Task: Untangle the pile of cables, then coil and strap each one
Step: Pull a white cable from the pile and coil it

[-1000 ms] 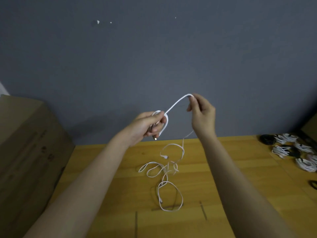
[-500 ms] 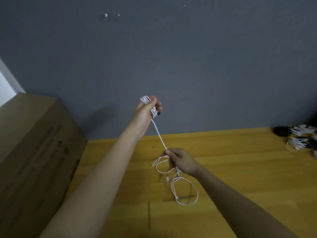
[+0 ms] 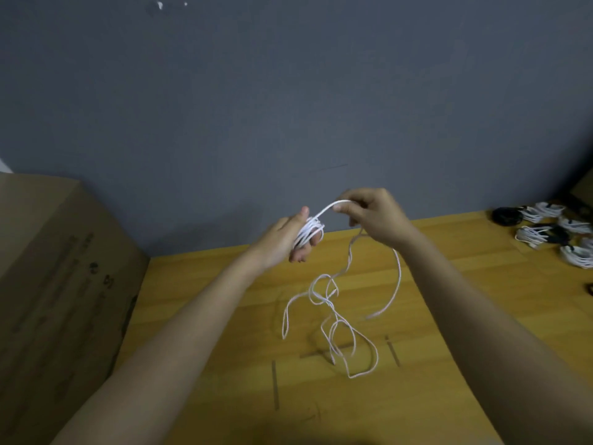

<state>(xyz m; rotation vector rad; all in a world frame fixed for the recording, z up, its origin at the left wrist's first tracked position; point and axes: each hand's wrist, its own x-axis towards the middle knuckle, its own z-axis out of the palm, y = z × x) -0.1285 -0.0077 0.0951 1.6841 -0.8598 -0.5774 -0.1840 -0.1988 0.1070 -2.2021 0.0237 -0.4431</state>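
Observation:
A thin white cable (image 3: 340,309) hangs in loose tangled loops from my hands down to the wooden table (image 3: 449,364). My left hand (image 3: 285,239) is raised above the table with several turns of the cable wrapped round its fingers. My right hand (image 3: 375,216) is just to its right at the same height and pinches the cable, which arches between the two hands. The free end trails down on the right of the loops.
Several coiled white and black cables (image 3: 552,232) lie at the table's far right. A large cardboard box (image 3: 57,284) stands at the left, against the table's edge. A grey wall (image 3: 288,107) rises behind the table.
My right hand rose from the table to the level of my left hand, bringing cable up with it. My left hand came lower. The loops on the table shifted and lifted.

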